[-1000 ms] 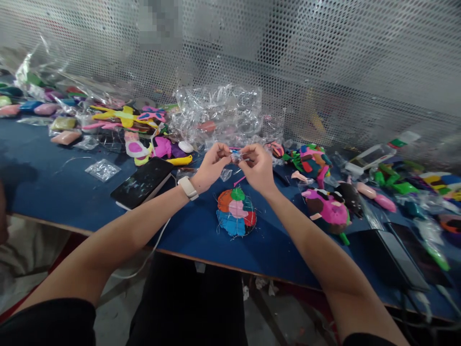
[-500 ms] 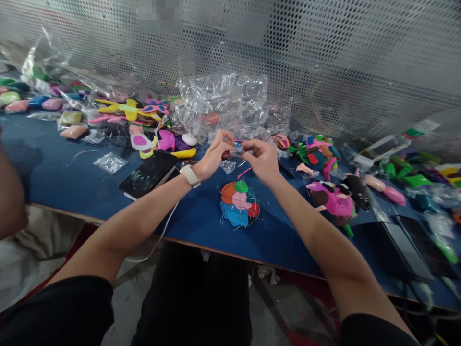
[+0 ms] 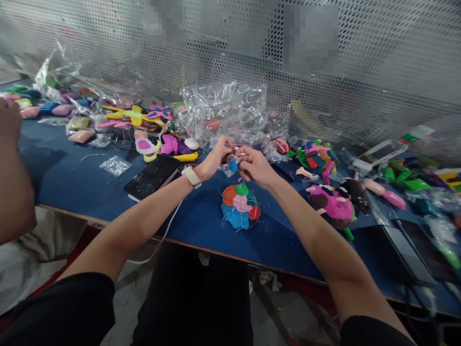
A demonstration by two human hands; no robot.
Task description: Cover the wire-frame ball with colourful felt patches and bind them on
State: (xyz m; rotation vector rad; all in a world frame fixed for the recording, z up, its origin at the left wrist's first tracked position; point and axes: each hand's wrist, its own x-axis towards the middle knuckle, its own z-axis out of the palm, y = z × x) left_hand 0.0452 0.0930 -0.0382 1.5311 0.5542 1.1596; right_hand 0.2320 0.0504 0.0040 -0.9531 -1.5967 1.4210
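Observation:
My left hand (image 3: 216,159) and my right hand (image 3: 255,167) are close together above the far half of the table, fingers pinched. Between them is a small blue lump of modelling clay (image 3: 233,165) with clear plastic around it. My right fingertips hold the lump's side; the left ones pinch near its upper left, partly hidden. Just below, a round clay piece (image 3: 240,205) lies flat, with orange, green, pink, red and blue patches and thin threads across it. A small pink-purple bit (image 3: 240,180) shows beneath my right hand.
Left of my hands lie a dark phone (image 3: 153,177), a yellow cutter (image 3: 186,157) and a small plastic bag (image 3: 115,166). Clay figures (image 3: 333,204) stand to the right. Crumpled plastic (image 3: 225,103) lies behind, before a perforated metal panel (image 3: 230,43). Another person's arm (image 3: 14,182) is at far left.
My hands have shifted slightly, and the blue lump now shows more fully between them, lower than before. The other person's arm reaches further into view at the left.

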